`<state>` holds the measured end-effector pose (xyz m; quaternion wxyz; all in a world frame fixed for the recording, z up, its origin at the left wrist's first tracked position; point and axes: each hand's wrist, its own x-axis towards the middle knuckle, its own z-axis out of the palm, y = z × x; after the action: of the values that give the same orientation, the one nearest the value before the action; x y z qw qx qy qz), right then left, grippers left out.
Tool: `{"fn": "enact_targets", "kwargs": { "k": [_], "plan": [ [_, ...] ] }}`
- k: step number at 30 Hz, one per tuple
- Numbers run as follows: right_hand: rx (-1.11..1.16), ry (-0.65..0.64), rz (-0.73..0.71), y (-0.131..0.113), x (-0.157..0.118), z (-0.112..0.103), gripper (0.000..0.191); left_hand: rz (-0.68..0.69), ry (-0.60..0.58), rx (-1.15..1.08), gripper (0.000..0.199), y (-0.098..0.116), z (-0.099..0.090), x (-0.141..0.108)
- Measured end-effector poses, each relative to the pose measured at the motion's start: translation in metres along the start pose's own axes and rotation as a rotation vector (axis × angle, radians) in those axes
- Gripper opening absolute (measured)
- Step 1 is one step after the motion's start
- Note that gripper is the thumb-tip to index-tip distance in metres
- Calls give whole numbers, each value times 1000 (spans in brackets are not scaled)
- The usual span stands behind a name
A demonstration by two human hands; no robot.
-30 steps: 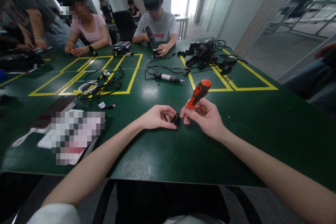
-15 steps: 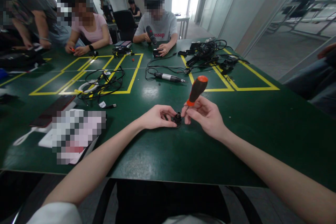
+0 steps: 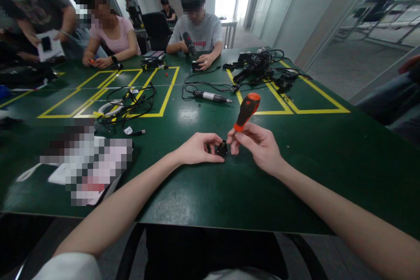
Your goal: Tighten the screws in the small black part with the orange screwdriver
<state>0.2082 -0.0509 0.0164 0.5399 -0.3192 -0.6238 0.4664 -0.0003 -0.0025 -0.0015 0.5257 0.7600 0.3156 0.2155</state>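
Note:
My left hand [image 3: 200, 148] is closed around the side of a small black round part [image 3: 222, 150] that rests on the green table [image 3: 183, 197]. A short metal barrel sticks up from the part's top. On the right, my right hand [image 3: 257, 144] grips a screwdriver [image 3: 247, 112] with a black and orange handle. The handle leans up and to the right, while its shaft is mostly hidden by my fingers. I cannot tell whether the tip touches the black part.
Beyond my hands lies a corded electric screwdriver [image 3: 211, 96]. Tangled black cables [image 3: 257, 68] sit at the back right, more cables [image 3: 131, 105] at the left. Phones [image 3: 95, 170] lie left of my arm. Across the table, a co-worker [image 3: 197, 30] holds a power tool [image 3: 189, 43].
The screwdriver handle has turned slightly in my right hand. My left fingers have shifted a little on the black part. A standing person at the far left now holds a white sheet and a phone.

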Motion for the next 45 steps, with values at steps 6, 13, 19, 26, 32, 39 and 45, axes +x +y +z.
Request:
{"fn": "enact_targets", "kwargs": {
  "k": [6, 13, 19, 26, 32, 39, 45],
  "plan": [
    [-39, 36, -5, 0, -1, 2, 38, 1, -1, 14, 33, 2, 0, 0],
    [-83, 45, -15, -4, 1, 2, 39, -9, -1, 4, 35, 0, 0, 0],
    [-26, 5, -10, -2, 1, 0, 36, 0, 2, 26, 35, 0, 0, 0],
    [-37, 27, -11, -3, 0, 1, 38, -7, 0, 35, 33, 2, 0, 0],
    [-62, 23, -2, -3, 1, 0, 38, -19, -13, 36, 33, -1, -1, 1],
    [31, 5, -19, -1, 0, 1, 35, -6, -2, 51, 33, -1, 0, 0],
    [-58, 27, -10, -5, 1, 2, 36, -16, -13, 39, 34, -1, -1, 0]
  ]
}}
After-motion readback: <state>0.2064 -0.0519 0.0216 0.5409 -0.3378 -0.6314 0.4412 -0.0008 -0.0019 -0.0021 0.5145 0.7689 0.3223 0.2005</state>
